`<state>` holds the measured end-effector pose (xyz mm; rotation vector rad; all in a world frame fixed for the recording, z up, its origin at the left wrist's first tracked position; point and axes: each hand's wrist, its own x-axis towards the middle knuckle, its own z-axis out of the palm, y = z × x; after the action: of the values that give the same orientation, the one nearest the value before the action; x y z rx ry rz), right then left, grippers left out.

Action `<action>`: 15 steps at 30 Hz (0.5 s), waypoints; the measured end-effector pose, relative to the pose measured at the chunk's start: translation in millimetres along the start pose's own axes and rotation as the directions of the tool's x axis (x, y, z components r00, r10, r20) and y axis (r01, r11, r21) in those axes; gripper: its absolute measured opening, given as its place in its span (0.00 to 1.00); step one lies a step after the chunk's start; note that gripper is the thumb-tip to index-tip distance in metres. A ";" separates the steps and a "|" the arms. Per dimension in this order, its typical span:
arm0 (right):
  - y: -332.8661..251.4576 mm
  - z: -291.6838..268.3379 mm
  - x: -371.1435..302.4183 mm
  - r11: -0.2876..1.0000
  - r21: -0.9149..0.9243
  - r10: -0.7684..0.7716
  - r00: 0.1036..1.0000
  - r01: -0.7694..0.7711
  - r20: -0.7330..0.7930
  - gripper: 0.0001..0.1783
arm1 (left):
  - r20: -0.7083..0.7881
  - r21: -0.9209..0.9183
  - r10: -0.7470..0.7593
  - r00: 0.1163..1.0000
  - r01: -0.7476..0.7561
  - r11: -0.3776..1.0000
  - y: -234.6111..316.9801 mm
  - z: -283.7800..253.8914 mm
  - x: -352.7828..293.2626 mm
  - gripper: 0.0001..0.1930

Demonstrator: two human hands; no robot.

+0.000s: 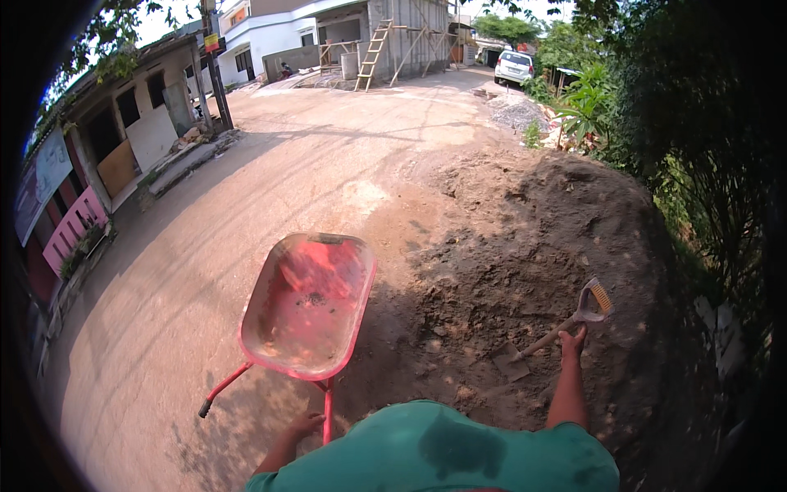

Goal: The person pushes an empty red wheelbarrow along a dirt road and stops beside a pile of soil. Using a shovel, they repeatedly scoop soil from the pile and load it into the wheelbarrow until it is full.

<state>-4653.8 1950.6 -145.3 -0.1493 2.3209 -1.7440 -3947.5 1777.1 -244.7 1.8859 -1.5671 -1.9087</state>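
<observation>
Right of the red metal wheelbarrow (pixel 305 307), the right hand (pixel 573 341) wraps its fingers round the wooden-shafted metal shovel (pixel 541 340), seemingly for steadiness, while the left hand (pixel 305 423), beside the wheelbarrow's red tubular handle (pixel 329 406), shows no certain grip.

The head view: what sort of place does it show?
Probably a roadside building site: a soil heap and a wheelbarrow are near, and a ladder stands farther off.

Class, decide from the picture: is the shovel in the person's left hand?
No, the right hand grips the shovel near the top of its shaft.
</observation>
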 end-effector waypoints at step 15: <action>5.9 61.6 43.1 0.980 0.173 -0.071 0.986 0.097 -0.149 0.33 | -0.081 -0.052 0.990 0.119 -0.992 0.115 364.4 -158.9 -120.4 0.24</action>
<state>-4680.0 1885.3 -172.5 -0.0955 2.2669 -2.0583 -4010.0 1579.4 115.2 0.3096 -1.8513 -1.1417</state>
